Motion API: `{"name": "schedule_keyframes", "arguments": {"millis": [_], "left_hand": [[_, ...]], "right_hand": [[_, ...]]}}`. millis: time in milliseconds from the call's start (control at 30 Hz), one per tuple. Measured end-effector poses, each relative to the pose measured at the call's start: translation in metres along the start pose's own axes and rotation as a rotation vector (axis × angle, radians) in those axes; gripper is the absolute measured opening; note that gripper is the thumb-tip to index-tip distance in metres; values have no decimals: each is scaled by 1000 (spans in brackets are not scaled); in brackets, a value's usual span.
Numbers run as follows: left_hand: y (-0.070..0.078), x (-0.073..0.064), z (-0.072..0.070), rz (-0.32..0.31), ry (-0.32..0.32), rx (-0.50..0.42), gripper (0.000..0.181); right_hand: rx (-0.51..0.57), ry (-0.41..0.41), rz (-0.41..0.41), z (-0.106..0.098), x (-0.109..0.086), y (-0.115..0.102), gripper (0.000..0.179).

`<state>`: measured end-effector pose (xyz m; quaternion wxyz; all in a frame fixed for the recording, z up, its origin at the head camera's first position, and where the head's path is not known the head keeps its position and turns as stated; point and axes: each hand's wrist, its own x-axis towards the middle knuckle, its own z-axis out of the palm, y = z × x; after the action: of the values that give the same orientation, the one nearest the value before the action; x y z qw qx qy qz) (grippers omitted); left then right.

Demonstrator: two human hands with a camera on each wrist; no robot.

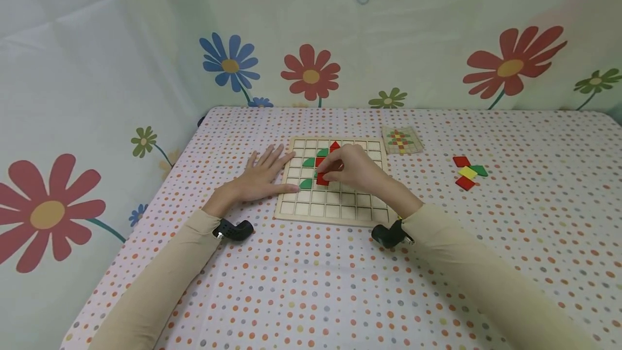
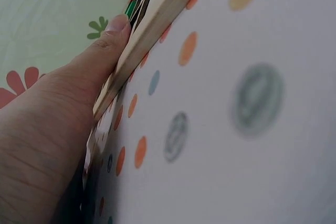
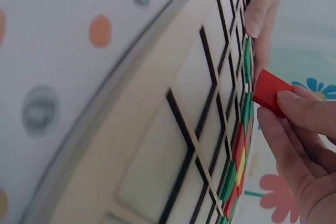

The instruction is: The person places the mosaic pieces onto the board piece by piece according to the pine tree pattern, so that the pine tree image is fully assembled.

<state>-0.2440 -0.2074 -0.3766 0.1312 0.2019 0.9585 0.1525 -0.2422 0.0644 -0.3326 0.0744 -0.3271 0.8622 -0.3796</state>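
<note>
A pale wooden grid board (image 1: 316,210) lies flat on the table. My right hand (image 1: 358,170) is over its middle, pinching a red square tile (image 3: 272,94) between thumb and fingers, slightly above the grid in the right wrist view. My left hand (image 1: 259,178) rests at the board's left edge, fingers spread and thumb on the rim. Set in the grid are green quarter-round tiles (image 1: 306,183), a red triangle tile (image 1: 335,145) at the top and a yellow tile (image 3: 241,171). My right hand hides some of the tiles in the head view.
A pattern card (image 1: 408,148) showing a tree shape of coloured pieces lies right of the board's far corner. Farther right is a small group of loose tiles: red (image 1: 465,183), yellow (image 1: 467,172) and green (image 1: 479,170). A flowered curtain (image 1: 418,31) hangs behind the dotted tablecloth (image 1: 301,274).
</note>
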Motion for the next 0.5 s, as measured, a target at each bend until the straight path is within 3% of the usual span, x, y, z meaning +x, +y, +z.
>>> {"name": "schedule_keyframes", "arguments": {"millis": [200,500], "left_hand": [[0,-1,0,6,10,-8,96],[0,-1,1,11,18,-3,97]], "right_hand": [[-41,-29,-12,10,7,-2,12],[-87,-36,54,12,8,-6,11]]}}
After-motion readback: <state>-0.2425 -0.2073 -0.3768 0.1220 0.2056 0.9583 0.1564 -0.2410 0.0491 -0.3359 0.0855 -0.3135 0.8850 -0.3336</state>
